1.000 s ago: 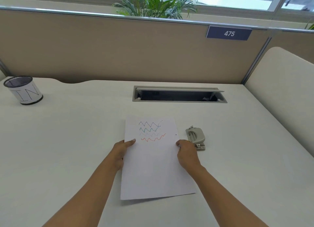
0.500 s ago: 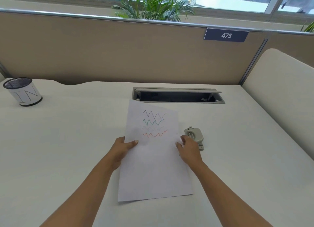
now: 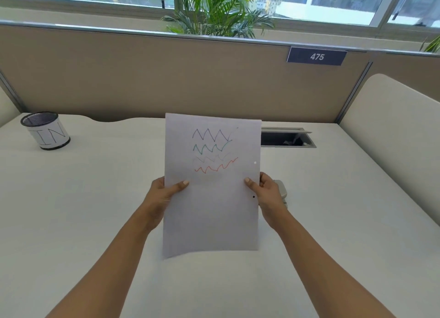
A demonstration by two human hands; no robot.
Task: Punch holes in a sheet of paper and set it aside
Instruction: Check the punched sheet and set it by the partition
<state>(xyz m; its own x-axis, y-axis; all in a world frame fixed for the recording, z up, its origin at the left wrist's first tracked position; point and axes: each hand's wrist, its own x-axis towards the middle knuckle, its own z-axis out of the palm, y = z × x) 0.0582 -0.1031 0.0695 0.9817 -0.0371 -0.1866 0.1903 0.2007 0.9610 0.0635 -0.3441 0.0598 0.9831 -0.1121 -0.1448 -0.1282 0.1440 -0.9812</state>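
We have the sheet of paper (image 3: 212,198) up off the desk (image 3: 95,198), held nearly upright in front of us at the centre of view, zigzag scribbles in its upper half. Two small holes show near its 3 o'clock edge, one pale, one dark, so the punching looks done. Our left hand (image 3: 164,196) pinches the 9 o'clock edge, thumb on the front; our right hand (image 3: 266,191) pinches the 3 o'clock edge the same way, which keeps the page flat and facing us, probably for a check. The hole punch (image 3: 281,194) sits on the desk just behind the right hand. A mesh cup (image 3: 46,131) stands off at 10 o'clock. Setting the page aside appears to be next.
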